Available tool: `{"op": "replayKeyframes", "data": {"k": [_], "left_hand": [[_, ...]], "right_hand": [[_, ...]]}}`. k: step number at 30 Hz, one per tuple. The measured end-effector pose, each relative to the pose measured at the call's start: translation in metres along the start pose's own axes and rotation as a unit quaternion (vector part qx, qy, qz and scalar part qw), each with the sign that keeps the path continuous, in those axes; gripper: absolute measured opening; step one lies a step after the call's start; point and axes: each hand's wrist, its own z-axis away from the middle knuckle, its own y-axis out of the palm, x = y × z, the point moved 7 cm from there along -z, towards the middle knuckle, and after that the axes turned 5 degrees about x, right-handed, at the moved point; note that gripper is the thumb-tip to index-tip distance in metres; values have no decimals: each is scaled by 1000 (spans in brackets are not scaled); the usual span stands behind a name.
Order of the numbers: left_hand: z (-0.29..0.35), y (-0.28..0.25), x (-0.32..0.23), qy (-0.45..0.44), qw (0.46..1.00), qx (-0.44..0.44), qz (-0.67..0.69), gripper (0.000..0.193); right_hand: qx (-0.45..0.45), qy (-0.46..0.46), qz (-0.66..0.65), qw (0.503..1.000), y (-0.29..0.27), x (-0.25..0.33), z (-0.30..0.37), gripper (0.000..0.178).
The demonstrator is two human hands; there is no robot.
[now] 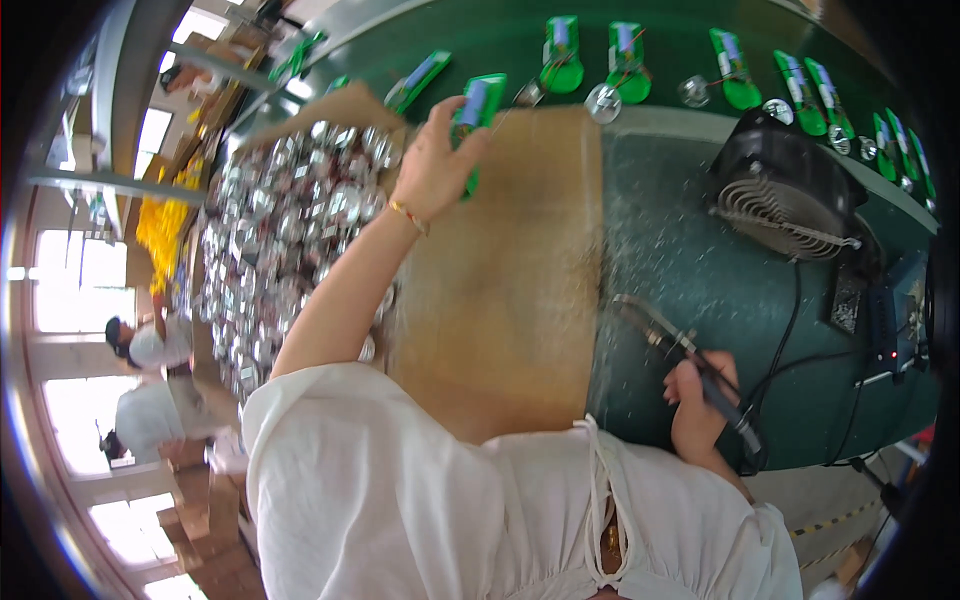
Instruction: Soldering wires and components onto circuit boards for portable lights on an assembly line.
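At the far edge of the brown work mat [500,290], my left hand [432,165] is closed with thumb and fingers around a green plastic housing [489,92] that carries a blue cylindrical cell. My right hand [703,395] grips a soldering iron [712,378] with a dark handle, its metal tip pointing away and left over the dark green tabletop. A large heap of shiny silver round parts [285,240] lies left of the mat, beside my left forearm. Similar green housings [625,60] with cells, red wires and silver round pieces stand in a row along the far side.
A black fan [785,185] with a wire guard stands at the right. Behind the iron's cable [800,365] sits a blue box [893,325] with a red light, beside a small dark tray [846,300]. Several people [160,415] and cardboard boxes [205,500] are farther left.
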Motion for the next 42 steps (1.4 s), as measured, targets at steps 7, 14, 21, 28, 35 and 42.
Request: {"op": "replayKeyframes", "data": {"k": [7,14,21,28,35,42], "left_hand": [[184,67,-36,-53,998,1,45,51],[272,1,-36,27,979,-171,-111,38],[340,-46,38,-195,920,-92,-327,47],[288,2,38,-138,951,-100,-259,34],[234,48,-19,115,979,-133,-108,7],[220,52,6,6,999,-10,-51,15]], "right_hand": [[-20,-62,-24,998,-2,7,-3,16],[13,-105,-18,994,-4,9,4,15],[19,-106,-26,994,-5,1,16,16],[5,-110,-13,994,-10,5,26,17],[1,-96,-8,995,-5,7,33,17],[22,-100,-1,995,6,13,41,15]]}}
